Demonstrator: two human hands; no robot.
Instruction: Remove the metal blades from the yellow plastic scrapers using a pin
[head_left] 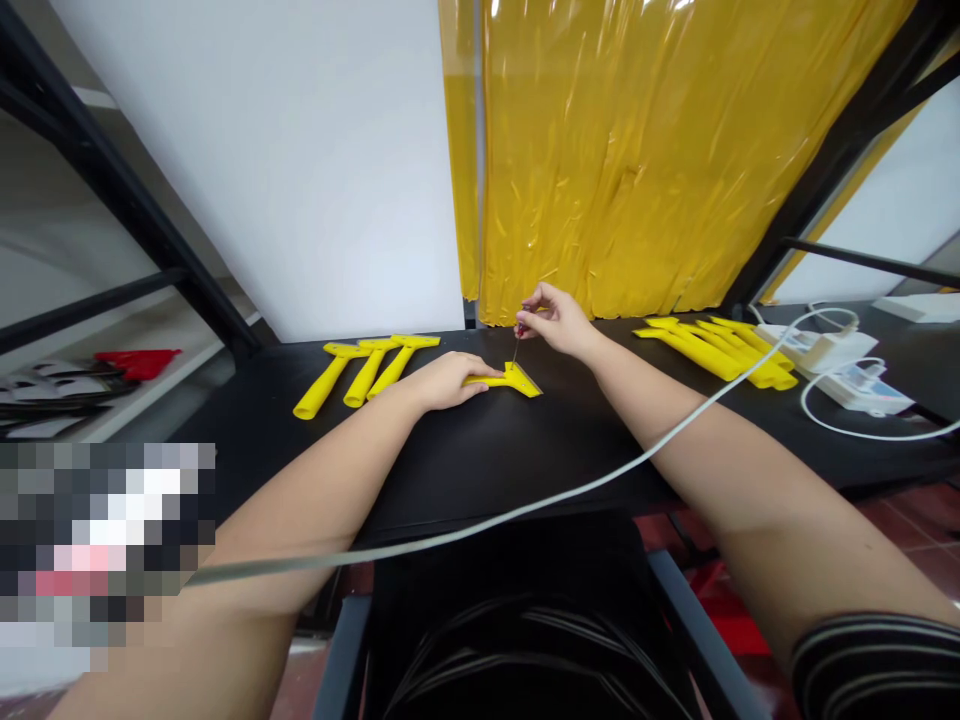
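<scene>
A yellow scraper [517, 380] lies on the black table [480, 450], its handle to the left and its blade edge to the right. My left hand [454, 381] is closed over the handle and presses it against the tabletop. Above the scraper's head, my right hand [555, 318] pinches the dark red handle of a screwdriver [515, 350]. The thin shaft points down and its tip meets the scraper's head. Whether a screw sits under the tip is too small to tell.
Several yellow scrapers [367, 375] lie to the left, and another group of yellow scrapers [720, 350] to the right. A white power strip [855, 380] stands at the far right. A white cable [555, 500] crosses in front of both arms. Yellow plastic curtain [622, 180] hangs behind.
</scene>
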